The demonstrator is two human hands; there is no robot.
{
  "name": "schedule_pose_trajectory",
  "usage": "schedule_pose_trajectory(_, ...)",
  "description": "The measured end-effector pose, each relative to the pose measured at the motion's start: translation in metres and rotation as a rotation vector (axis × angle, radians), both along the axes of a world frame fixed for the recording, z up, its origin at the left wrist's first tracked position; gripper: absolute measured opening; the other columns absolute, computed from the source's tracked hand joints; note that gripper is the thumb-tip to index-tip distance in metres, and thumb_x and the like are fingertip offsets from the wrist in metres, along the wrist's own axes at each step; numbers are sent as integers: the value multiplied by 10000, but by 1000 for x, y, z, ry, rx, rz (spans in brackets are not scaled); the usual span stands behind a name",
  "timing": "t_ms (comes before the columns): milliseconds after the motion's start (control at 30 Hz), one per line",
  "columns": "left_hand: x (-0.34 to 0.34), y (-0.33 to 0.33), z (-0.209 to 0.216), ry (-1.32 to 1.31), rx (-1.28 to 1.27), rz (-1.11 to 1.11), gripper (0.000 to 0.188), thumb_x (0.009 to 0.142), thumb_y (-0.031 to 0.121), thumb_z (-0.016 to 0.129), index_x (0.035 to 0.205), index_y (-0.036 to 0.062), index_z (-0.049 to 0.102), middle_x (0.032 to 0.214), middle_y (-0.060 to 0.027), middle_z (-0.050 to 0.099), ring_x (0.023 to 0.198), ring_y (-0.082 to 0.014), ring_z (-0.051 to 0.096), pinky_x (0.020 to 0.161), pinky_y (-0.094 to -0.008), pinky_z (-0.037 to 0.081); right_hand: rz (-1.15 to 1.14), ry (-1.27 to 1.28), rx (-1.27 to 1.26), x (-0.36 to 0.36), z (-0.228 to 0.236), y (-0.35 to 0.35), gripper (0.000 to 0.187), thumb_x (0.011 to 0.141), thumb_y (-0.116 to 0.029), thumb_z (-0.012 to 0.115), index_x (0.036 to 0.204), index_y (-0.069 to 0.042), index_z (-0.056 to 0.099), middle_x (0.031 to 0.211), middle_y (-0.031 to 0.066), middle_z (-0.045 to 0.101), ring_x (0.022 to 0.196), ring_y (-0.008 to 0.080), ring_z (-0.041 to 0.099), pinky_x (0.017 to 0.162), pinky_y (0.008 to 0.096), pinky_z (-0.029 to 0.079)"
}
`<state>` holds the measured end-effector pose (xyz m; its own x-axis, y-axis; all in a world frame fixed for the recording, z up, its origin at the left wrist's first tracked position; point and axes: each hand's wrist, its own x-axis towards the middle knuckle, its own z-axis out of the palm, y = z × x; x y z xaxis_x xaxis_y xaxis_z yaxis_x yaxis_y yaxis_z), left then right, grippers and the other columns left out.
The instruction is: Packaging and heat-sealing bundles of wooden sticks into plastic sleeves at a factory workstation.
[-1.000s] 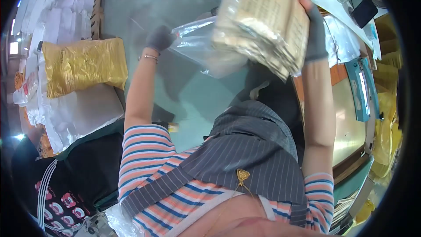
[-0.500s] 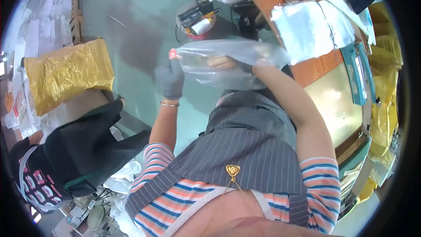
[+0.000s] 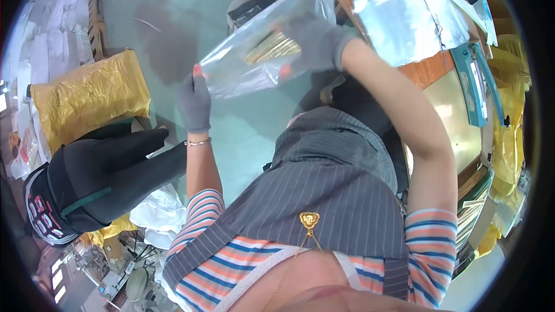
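Observation:
A clear plastic bag (image 3: 237, 81) stretches slantwise between my hands, above the floor. Inside it lies a bundle of flat gold-coloured pieces (image 3: 272, 47); what kind they are does not show. My left hand (image 3: 195, 104), in a grey glove with bare fingertips, pinches the bag's lower left corner. Closed around the bag's right part is my right hand (image 3: 318, 40), gloved the same way and slightly blurred. It lies beside the gold bundle and hides part of it. Whether its fingers press on the bundle through the plastic, I cannot tell.
To the right, a stack of clear plastic bags (image 3: 399, 23) lies on a wooden table (image 3: 425, 69), near a teal bag sealer (image 3: 468, 86). A stool with tools (image 3: 245, 8) stands ahead. At left are a stuffed yellow sack (image 3: 89, 95) and another person in black (image 3: 110, 173).
My right hand was inside the bag and now grips it from outside, higher up. The bag has tilted, its right end rising. My left hand has moved left and slightly down. The other person has shifted.

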<state>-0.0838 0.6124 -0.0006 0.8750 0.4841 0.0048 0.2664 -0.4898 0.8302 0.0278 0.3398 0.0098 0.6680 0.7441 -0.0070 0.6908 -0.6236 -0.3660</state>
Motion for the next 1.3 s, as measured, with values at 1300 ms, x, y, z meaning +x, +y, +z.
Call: schedule_pose_trajectory(1300,89,-229,138,-434,266,-1227,276,877,113,602,1122,-17,598,960,-87,620,875,-157,578,788,-272,457,-1291,-468,63,-206,-4,-291,721,780,-428,672,1323,-41,398,1345,243,396,1234,404,395,1008,435,364)
